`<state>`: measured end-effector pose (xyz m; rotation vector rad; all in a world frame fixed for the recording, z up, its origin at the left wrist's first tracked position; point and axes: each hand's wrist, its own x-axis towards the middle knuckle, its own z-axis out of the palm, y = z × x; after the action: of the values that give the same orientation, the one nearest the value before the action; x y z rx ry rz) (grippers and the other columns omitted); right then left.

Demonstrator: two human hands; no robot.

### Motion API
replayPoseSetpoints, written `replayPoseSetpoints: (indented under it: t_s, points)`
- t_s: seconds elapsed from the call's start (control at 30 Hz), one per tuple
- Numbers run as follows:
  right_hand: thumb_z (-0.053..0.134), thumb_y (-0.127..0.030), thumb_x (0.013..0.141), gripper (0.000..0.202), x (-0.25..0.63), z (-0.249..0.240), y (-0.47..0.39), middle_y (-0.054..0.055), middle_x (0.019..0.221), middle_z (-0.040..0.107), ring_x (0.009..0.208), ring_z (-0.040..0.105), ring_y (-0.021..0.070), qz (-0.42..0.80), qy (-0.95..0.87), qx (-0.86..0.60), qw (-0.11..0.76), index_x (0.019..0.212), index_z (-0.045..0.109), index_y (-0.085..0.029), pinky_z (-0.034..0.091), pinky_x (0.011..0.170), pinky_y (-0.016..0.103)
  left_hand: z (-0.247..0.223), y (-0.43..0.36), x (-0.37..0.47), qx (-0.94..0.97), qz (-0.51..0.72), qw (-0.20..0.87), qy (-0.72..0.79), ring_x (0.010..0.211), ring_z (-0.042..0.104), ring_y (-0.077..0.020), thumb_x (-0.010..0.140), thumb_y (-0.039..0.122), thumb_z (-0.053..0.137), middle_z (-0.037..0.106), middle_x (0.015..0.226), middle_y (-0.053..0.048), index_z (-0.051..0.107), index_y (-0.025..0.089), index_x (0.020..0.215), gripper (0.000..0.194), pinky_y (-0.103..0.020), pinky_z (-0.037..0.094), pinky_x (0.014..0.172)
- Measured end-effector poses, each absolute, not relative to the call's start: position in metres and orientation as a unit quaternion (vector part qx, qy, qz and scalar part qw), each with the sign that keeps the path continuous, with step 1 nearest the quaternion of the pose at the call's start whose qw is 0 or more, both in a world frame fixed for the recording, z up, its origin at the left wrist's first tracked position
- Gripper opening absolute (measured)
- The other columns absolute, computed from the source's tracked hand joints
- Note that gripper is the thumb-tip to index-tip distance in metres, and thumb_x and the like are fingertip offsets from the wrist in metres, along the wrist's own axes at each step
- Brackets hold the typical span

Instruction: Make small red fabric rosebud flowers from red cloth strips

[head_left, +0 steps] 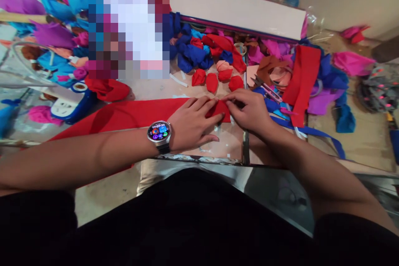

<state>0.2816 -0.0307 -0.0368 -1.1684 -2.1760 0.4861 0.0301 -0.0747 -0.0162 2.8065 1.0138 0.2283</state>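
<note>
The worktop (229,141) is spread across the middle of the frame, with its far part covered by crumpled coloured pieces; a long red strip (134,114) is laid over it, running from the lower left to the centre, where its squared end is placed near the front edge; a long white box (237,8) is set slantwise at upper centre, and the area left of it is hidden by pixelation.

The left hand (191,120) is rested palm down at centre, its fingers spread on the red strip near the end; nothing is gripped by it, the strip only being pressed flat; by the right hand (251,110), just right of centre, the end of the same strip is pinched between thumb and fingertips, the two hands being held close together.

A folded red piece (304,79) is draped at the right; a heap of dark blue pieces (196,56) is piled at upper centre; a blue and white power strip (68,104) is placed at the left, with a bunched red piece (107,89) beside it; a narrow blue band (330,135) is stretched towards the lower right; a lit watch (158,131) is worn on the left wrist; scissors (264,85) are left just above the right hand; small red bundles (212,82) are grouped above the strip's end; a tape roll (240,48) is seen beyond them.
</note>
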Motion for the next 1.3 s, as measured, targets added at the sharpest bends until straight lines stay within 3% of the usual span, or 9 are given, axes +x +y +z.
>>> replayPoseSetpoints:
  t_s: [0.33,0.67,1.3]
  points:
    - [0.061,-0.006,0.086,0.029,0.2812,-0.0346,-0.0358,0.000,0.089,0.084,0.078,0.077,0.0173,0.217,-0.802,-0.448,0.331,0.095,0.083,-0.024,0.059,0.074,0.029,-0.0185,-0.0743,0.0299,0.936,0.079,0.062,0.336,0.153,0.044,-0.0434,0.106,0.067,0.050,0.051,0.166,-0.020,0.056,0.016,0.159,0.073,-0.060,0.039,0.124]
    - [0.058,-0.005,0.088,0.033,0.2789,-0.0334,-0.0360,0.002,0.101,0.087,0.095,0.083,0.0181,0.221,-0.824,-0.398,0.338,0.089,0.085,-0.023,0.066,0.092,0.030,-0.0184,-0.0734,0.0287,0.937,0.074,0.060,0.337,0.154,0.044,-0.0433,0.106,0.068,0.049,0.046,0.169,-0.022,0.057,0.016,0.158,0.074,-0.059,0.039,0.126]
    - [0.058,-0.006,0.090,0.036,0.2832,-0.0323,-0.0371,0.004,0.113,0.085,0.104,0.082,0.0210,0.190,-0.865,-0.378,0.271,0.104,0.087,-0.022,0.066,0.096,0.033,-0.0191,-0.0718,0.0282,0.939,0.089,0.073,0.325,0.152,0.046,-0.0423,0.105,0.067,0.053,0.049,0.166,-0.024,0.060,0.020,0.156,0.069,-0.061,0.041,0.125]
